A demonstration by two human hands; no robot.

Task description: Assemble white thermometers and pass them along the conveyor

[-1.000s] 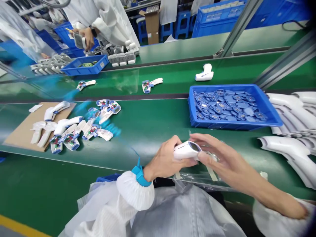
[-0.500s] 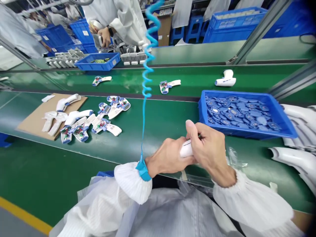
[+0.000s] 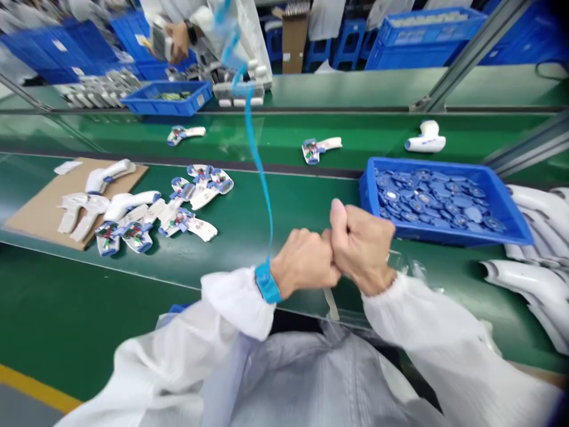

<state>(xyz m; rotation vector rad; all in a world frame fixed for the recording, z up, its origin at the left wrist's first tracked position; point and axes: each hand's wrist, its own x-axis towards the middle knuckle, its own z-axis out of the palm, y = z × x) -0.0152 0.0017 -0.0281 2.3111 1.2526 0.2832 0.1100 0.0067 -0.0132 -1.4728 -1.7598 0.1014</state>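
My left hand (image 3: 306, 261), with a blue wrist strap (image 3: 267, 282), is closed in a fist in front of my body. Pressed against it is my right hand (image 3: 362, 244), also closed, its thumb pointing up. The white plastic casing that showed between them earlier is hidden by the fingers now. Just beyond my right hand stands a blue bin (image 3: 448, 234) of blue oval plastic pieces (image 3: 427, 198). To the left lie several opened gun-shaped thermometer halves (image 3: 178, 219) with circuit boards and wires.
A cardboard sheet (image 3: 40, 207) carries white gun-shaped shells (image 3: 128, 204). More white shells (image 3: 528, 284) are stacked at the right edge. Thermometer halves (image 3: 317, 149) lie on the green belt (image 3: 267, 139). A coiled blue cord (image 3: 258, 148) rises from my strap. Across the belt, a co-worker's hand (image 3: 178, 41) holds a grey part.
My two fists have come together more tightly and the white casing between them has gone out of sight. The view has shifted slightly; the co-worker's hand has moved left.
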